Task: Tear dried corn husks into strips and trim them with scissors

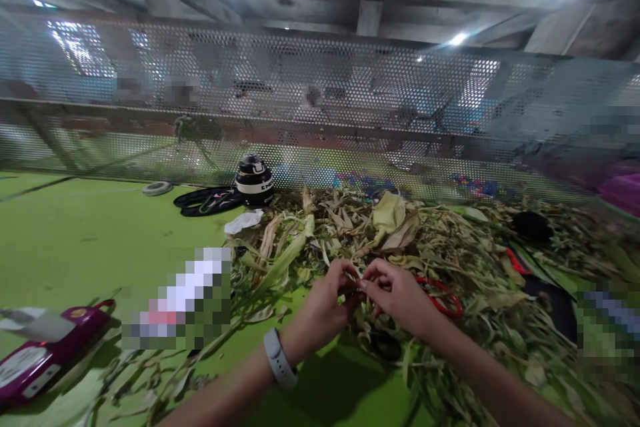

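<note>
My left hand, with a pale wristband on the wrist, meets my right hand just above a heap of leaves. Thumbs and fingers of both hands are pinched close together. Whatever lies between the fingertips is too small to make out. Dry and green long leaves, like corn husks, spread around and beyond both hands. Beside my right hand a red loop, like a scissors handle, lies on the leaves. A broad yellow-green leaf stands out behind my fingers.
On the green surface lie a purple device at left, a white crumpled tissue, a black-and-white rounded object, black straps and a tape roll. A perforated metal panel runs along the back.
</note>
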`<state>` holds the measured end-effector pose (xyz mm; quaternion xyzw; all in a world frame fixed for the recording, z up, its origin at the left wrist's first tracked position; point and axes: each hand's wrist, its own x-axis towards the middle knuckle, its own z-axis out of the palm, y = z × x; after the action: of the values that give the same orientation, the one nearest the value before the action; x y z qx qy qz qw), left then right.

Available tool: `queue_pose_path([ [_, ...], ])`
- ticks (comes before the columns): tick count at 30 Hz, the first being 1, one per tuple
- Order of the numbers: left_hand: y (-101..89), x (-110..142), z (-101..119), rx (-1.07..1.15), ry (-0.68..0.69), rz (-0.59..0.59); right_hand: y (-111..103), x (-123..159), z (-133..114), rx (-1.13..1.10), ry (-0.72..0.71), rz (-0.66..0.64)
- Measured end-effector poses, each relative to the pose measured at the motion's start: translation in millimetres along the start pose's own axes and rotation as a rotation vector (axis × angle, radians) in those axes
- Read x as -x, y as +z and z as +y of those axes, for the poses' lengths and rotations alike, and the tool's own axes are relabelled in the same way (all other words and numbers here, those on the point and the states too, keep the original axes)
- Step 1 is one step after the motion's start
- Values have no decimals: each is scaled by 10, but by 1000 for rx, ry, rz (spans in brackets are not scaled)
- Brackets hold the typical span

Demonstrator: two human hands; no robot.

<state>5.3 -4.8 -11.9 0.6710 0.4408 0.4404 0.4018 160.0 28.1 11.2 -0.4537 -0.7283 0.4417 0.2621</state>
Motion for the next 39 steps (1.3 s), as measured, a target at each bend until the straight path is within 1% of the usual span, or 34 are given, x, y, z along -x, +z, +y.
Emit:
queue_pose_path([
  [3,5,8,0,0,-17,-32,-19,10,4,124,-53,7],
  [6,-23,-6,17,-2,-14,-90,-65,6,-4,311,-156,89],
  [8,-52,-27,17,6,-9,-152,-88,-7,1,339,-175,107],
  [10,-85,-50,5,44,-28,-213,-89,-22,15,244,-130,89],
  [12,-114,-62,-6,103,-75,-286,-67,-33,32,99,-65,78],
  [14,-132,-54,3,145,-128,-380,-36,-45,46,-33,-13,91],
  [15,-134,-43,17,152,-142,-430,-22,-54,53,-87,-1,107],
  [17,-124,-13,60,143,-126,-517,-7,-80,71,-169,-2,161],
  [19,-99,17,109,122,-78,-560,-10,-116,95,-233,-2,241],
  [21,-72,34,142,141,-68,-553,-25,-150,118,-308,12,320],
  [22,-60,38,148,173,-99,-533,-33,-162,126,-348,23,342],
  [23,-51,38,148,216,-151,-503,-42,-169,129,-385,41,329],
  [25,-40,32,131,315,-278,-437,-58,-165,118,-444,96,221],
  [27,-35,26,103,397,-369,-386,-74,-143,88,-448,166,55],
  [29,-32,25,79,449,-402,-357,-84,-114,52,-411,187,-54],
  [31,-29,30,63,488,-426,-341,-85,-94,28,-375,152,-98],
  [33,-28,36,58,506,-460,-347,-73,-92,26,-366,110,-83],
  [37,-40,42,67,452,-464,-433,-23,-129,87,-276,26,64],
  [39,-38,42,72,479,-467,-451,1,-148,126,-222,-21,88],
])
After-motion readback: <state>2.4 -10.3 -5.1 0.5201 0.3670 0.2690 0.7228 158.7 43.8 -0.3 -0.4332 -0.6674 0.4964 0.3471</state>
